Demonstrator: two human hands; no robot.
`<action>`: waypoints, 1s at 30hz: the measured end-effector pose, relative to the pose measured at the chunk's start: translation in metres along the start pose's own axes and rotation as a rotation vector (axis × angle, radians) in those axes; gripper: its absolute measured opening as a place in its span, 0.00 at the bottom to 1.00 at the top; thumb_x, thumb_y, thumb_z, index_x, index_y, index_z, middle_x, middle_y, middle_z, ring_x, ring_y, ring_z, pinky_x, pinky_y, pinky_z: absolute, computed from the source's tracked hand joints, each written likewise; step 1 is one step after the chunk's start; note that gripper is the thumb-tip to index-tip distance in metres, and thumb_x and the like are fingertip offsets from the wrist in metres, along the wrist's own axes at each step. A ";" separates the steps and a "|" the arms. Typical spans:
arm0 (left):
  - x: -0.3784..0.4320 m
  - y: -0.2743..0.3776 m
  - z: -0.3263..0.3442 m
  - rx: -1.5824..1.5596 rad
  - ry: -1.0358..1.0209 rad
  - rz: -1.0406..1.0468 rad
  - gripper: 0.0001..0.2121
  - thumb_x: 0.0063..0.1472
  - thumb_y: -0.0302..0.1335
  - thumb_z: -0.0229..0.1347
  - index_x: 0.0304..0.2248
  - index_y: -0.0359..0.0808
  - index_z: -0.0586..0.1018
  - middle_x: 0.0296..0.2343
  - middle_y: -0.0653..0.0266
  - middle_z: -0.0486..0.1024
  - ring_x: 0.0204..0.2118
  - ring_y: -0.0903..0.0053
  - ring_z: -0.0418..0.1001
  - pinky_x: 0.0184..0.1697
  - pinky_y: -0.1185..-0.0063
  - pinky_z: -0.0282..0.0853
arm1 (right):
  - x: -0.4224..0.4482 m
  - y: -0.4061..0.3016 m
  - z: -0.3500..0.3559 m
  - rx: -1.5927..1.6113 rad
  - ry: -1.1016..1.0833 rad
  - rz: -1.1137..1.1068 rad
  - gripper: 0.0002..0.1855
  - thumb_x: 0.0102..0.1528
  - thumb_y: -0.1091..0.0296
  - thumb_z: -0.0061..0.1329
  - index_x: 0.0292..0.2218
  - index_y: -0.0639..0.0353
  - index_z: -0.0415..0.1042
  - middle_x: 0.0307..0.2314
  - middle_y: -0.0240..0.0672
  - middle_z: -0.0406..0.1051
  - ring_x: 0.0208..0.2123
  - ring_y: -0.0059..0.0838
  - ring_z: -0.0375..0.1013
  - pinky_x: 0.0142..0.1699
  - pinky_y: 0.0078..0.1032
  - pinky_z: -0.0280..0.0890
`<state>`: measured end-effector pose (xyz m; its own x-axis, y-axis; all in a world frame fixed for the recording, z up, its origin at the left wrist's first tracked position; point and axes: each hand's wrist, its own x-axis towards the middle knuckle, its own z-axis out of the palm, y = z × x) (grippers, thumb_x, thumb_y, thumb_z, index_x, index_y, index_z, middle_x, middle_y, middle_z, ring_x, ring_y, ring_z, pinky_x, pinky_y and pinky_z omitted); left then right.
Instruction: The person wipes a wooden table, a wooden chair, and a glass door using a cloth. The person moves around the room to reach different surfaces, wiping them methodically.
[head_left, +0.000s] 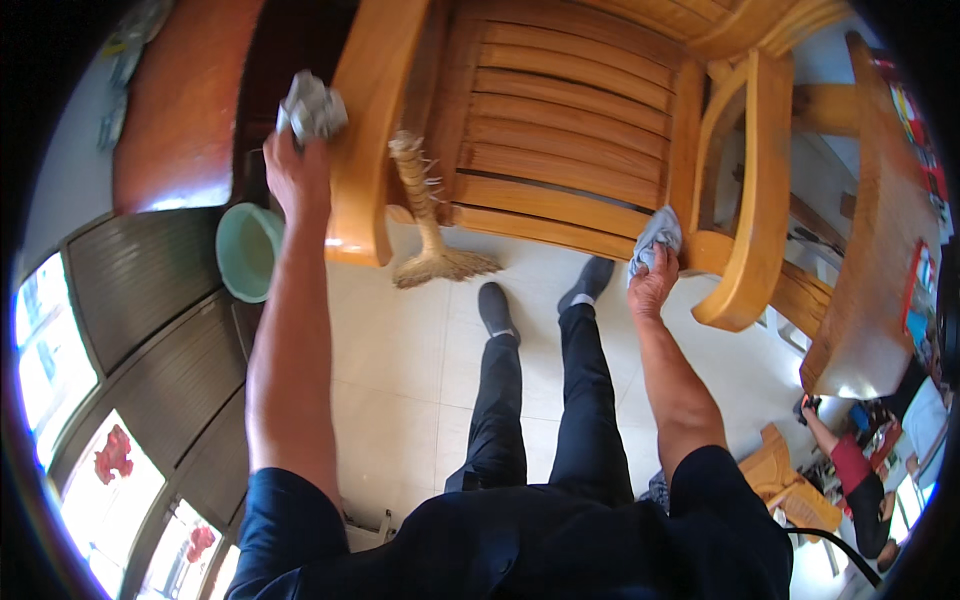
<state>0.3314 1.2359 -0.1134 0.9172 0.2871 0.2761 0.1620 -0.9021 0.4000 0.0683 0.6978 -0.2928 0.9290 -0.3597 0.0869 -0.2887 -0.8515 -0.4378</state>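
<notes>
In my left hand (298, 172) is a crumpled pale grey cloth (313, 109), raised beside the broad left armrest (367, 150) of a wooden slatted chair. I cannot tell whether that cloth touches the armrest. My right hand (655, 281) grips a grey-blue cloth (658, 232) against the front right corner of the chair seat (566, 150). A straw whisk broom (431, 225) stands on its bristles between the left armrest and the seat front, its bound handle upward.
A pale green bucket (247, 251) stands left of my forearm, near a reddish wooden tabletop (184, 105). On the right are the curved armrest (757, 187) and a thick wooden table (874, 247). Other people (862, 472) are at the far right. Light tiles (390, 352) cover the floor.
</notes>
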 end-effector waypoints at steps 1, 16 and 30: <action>-0.028 -0.005 -0.014 -0.011 0.054 0.040 0.23 0.57 0.31 0.60 0.53 0.36 0.78 0.48 0.49 0.76 0.51 0.49 0.74 0.53 0.59 0.71 | 0.000 -0.011 0.012 0.044 0.048 -0.017 0.36 0.46 0.84 0.53 0.58 0.54 0.70 0.56 0.52 0.65 0.59 0.56 0.63 0.65 0.47 0.58; -0.123 0.046 -0.045 -0.100 -0.097 0.103 0.31 0.54 0.25 0.60 0.58 0.27 0.68 0.56 0.41 0.67 0.63 0.43 0.61 0.67 0.54 0.55 | 0.097 -0.116 -0.182 0.216 -0.143 -0.347 0.27 0.47 0.81 0.57 0.51 0.60 0.78 0.50 0.45 0.72 0.54 0.48 0.71 0.62 0.42 0.64; -0.118 0.036 -0.052 -0.016 -0.223 0.354 0.26 0.52 0.23 0.59 0.54 0.43 0.81 0.60 0.48 0.67 0.65 0.47 0.63 0.67 0.54 0.58 | 0.168 -0.016 -0.172 -0.485 -0.034 -0.099 0.26 0.66 0.54 0.48 0.62 0.49 0.69 0.63 0.41 0.64 0.64 0.50 0.62 0.66 0.46 0.57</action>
<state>0.2105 1.1865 -0.0859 0.9718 -0.1185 0.2039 -0.1819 -0.9269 0.3284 0.1889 0.5856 -0.1167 0.9622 -0.2622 0.0739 -0.2655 -0.9634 0.0385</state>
